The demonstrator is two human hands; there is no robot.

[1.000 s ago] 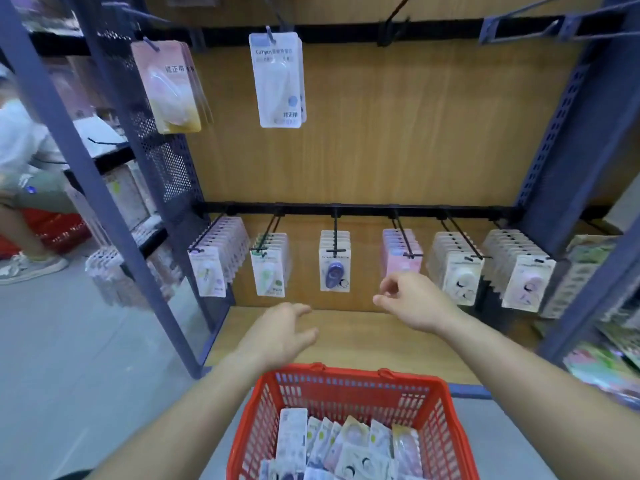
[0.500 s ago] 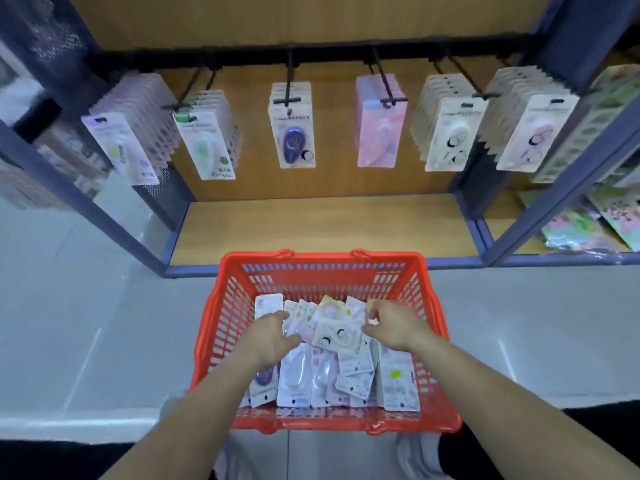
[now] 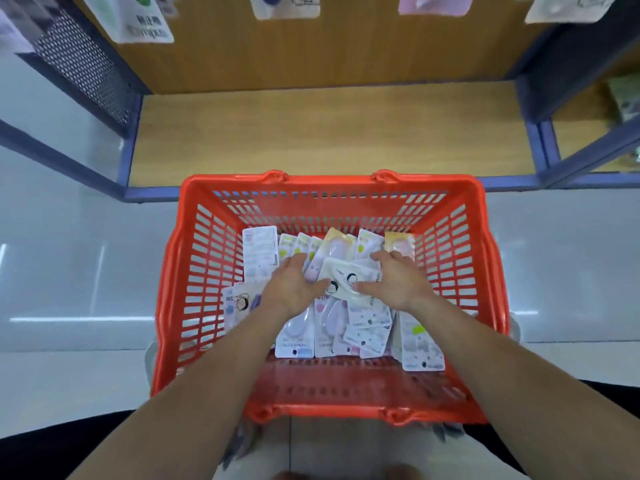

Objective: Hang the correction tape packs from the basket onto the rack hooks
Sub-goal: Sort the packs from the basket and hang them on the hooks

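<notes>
A red basket (image 3: 450, 209) stands on the floor in front of me, filled with several correction tape packs (image 3: 298, 337). Both my hands are inside it. My left hand (image 3: 292, 287) and my right hand (image 3: 398, 282) hold one cream pack with a cartoon figure (image 3: 346, 277) between them, each thumb lying on its face and the fingers at its edges. That pack lies tilted on top of the pile. The rack hooks are out of view; only the lower ends of hung packs (image 3: 287, 6) show at the top edge.
A wooden bottom shelf (image 3: 329, 133) with a blue frame (image 3: 156, 194) lies just beyond the basket. A perforated side panel (image 3: 83, 64) stands at the left, and a blue post (image 3: 540, 140) at the right. Pale glossy floor surrounds the basket.
My view has tipped down from the rack to the basket. Both hands dropped from near the hooks into the basket and settled on the cream pack.
</notes>
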